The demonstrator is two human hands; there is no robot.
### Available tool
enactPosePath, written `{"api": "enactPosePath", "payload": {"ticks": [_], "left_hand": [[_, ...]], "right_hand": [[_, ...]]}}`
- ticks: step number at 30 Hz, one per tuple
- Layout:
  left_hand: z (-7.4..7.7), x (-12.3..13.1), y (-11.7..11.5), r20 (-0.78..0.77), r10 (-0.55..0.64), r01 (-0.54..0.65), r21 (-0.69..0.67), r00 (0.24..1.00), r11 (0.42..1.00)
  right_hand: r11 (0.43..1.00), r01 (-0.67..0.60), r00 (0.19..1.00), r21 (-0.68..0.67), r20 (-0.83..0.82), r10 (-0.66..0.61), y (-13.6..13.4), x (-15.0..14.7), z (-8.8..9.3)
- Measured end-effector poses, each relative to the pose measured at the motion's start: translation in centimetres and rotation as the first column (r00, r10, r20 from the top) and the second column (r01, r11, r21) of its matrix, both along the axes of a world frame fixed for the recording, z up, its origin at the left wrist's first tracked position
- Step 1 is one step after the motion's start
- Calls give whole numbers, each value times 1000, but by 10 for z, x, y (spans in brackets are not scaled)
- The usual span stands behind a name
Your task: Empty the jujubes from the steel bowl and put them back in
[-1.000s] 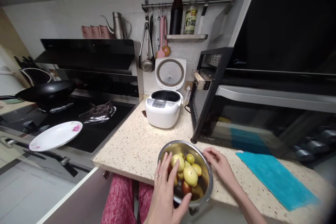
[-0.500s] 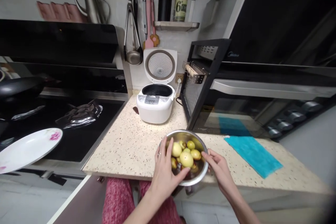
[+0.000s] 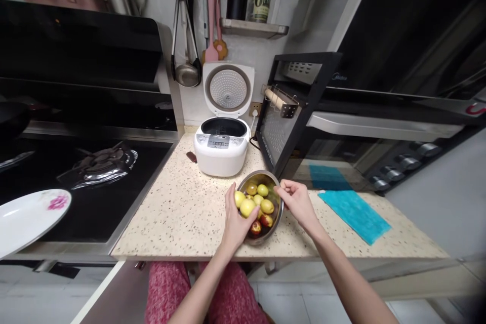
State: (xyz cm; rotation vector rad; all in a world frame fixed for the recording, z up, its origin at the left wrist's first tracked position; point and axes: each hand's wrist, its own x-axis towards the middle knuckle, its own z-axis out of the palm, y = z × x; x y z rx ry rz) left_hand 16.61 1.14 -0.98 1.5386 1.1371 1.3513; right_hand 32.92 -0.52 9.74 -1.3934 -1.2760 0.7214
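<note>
A metal bowl (image 3: 267, 179) is tilted over the front part of the counter, between my two hands. Yellow-green jujubes (image 3: 247, 207) fill part of it, a few of them with red-brown skin. My left hand (image 3: 236, 220) grips the bowl's left side, its thumb reaching over the rim onto the fruit. On the right rim, my right hand (image 3: 298, 203) pinches the edge between thumb and fingers. Behind the bowl stands a white rice cooker (image 3: 220, 158), its lid raised and its dark inside showing.
A blue cloth (image 3: 357, 215) lies on the speckled counter (image 3: 167, 217) at right, before an oven (image 3: 341, 149). To the left, a flowered white plate (image 3: 30, 217) rests by the gas stove (image 3: 100, 164). Utensils hang behind; a black rack (image 3: 279, 136) stands right of the cooker.
The bowl has moved slightly left and away from me, and now tilts more. Both hands went with it, and the left fingers have slid from over the fruit to the bowl's side.
</note>
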Motion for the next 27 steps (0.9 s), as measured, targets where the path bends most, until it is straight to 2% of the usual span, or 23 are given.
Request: {"api": "enactPosePath", "payload": {"ticks": [10, 15, 21, 27], "left_hand": [[-10, -3, 6, -23, 43, -43, 29, 999, 999], [-5, -7, 18, -46, 57, -55, 33, 997, 998], [6, -18, 39, -138, -40, 40, -4, 990, 999], [3, -23, 50, -140, -36, 35, -9, 989, 999]], "right_hand": [[999, 17, 997, -31, 75, -15, 27, -7, 16], [1000, 9, 994, -28, 111, -6, 36, -10, 22], [1000, 8, 993, -1, 119, -7, 51, -8, 24], [997, 27, 965, 76, 259, -45, 63, -5, 24]]}}
